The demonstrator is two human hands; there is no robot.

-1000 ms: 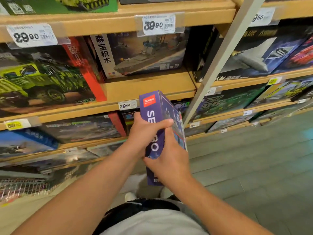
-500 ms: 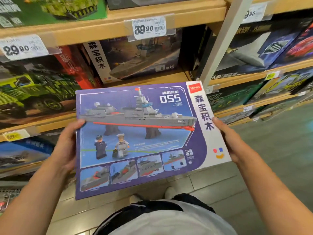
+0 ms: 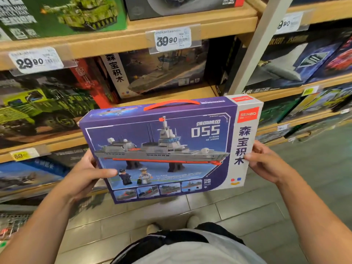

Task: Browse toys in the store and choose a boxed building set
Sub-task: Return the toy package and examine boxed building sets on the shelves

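Observation:
A purple boxed building set (image 3: 167,149) with a grey warship, the number 055 and a red carry handle on its top edge faces me, held up in front of the shelves. My left hand (image 3: 89,174) grips its left edge, thumb across the front. My right hand (image 3: 264,161) grips the white right edge, thumb on the front. The box is tilted slightly, its right side higher.
Wooden shelves (image 3: 133,37) packed with other boxed sets rise in front: a green tank box (image 3: 62,16), a green truck box (image 3: 42,109), a warship box (image 3: 158,73). A white upright post (image 3: 257,44) splits the shelving. Price tags (image 3: 173,39) hang on shelf edges. Tiled floor (image 3: 228,212) lies below.
The box went from edge-on in both hands to face-on. Since then it rose and tilted more upright, showing its top edge and red handle; both hands stay at the sides.

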